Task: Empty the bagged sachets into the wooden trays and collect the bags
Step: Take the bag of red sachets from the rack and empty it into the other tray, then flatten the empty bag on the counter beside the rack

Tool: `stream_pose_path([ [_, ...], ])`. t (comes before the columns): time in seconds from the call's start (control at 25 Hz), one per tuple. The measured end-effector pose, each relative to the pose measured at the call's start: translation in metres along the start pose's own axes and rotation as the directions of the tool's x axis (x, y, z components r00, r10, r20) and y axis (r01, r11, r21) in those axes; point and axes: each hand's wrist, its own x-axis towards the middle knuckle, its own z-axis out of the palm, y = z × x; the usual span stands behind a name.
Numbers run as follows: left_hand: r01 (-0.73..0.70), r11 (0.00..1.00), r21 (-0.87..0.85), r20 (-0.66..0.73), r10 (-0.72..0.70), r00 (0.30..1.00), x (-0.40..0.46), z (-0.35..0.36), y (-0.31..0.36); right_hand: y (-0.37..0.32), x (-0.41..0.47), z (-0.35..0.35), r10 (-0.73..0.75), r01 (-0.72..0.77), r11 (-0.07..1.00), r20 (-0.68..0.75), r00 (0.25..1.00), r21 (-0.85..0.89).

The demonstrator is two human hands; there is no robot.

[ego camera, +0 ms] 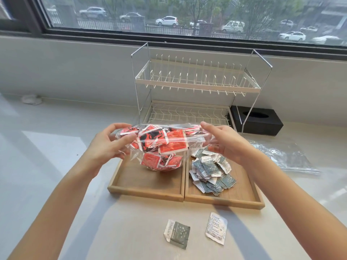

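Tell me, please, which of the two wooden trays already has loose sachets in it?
The right tray: a pile of grey sachets lies loose in it. The left tray holds none loose; the red ones are bagged above it.

Clear bag (159,145) full of red sachets (169,143) — held up over left wooden tray (146,184), bottom sagging just above bare tray floor. Right wooden tray (242,196), touching left one, holds loose heap of grey-green sachets (212,171). Two stray sachets (177,233) on counter before trays. Empty bag (285,156) — crumpled flat, right of trays.
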Motion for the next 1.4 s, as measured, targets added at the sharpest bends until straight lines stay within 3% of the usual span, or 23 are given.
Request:
stream_pose_path([
  [0.16, -0.021, 0.994, 0.109, -0.005, 0.022, 1.0, 0.002, -0.004, 0.006, -0.005, 0.001, -0.01, 0.041, -0.042, 0.999, 0.081, 0.996, 0.012],
  [0.32, 0.074, 0.973, -0.219, 0.121, -0.048, 0.992, 0.0, -0.012, 0.015, -0.011, -0.001, -0.017, 0.024, -0.043, 0.988, 0.126, 0.992, 0.148],
  [0.44, 0.06, 0.949, -0.31, 0.119, -0.024, 0.993, 0.003, -0.018, 0.022, -0.02, 0.0, -0.022, 0.011, -0.039, 0.966, 0.11, 0.994, 0.256],
  [0.72, -0.063, 0.981, -0.183, -0.031, 0.058, 0.998, 0.014, -0.022, 0.038, -0.04, 0.003, -0.021, -0.026, 0.017, 0.996, 0.109, 0.994, 0.084],
  [1.12, -0.42, 0.905, -0.071, -0.108, 0.411, 0.905, 0.026, -0.037, 0.093, -0.099, -0.002, -0.022, -0.267, 0.263, 0.959, 0.028, 0.963, 0.1],
  [1.4, -0.492, 0.865, -0.102, -0.14, 0.477, 0.868, 0.024, -0.036, 0.1, -0.1, -0.004, -0.027, -0.325, 0.322, 0.94, 0.011, 0.945, 0.111],
])
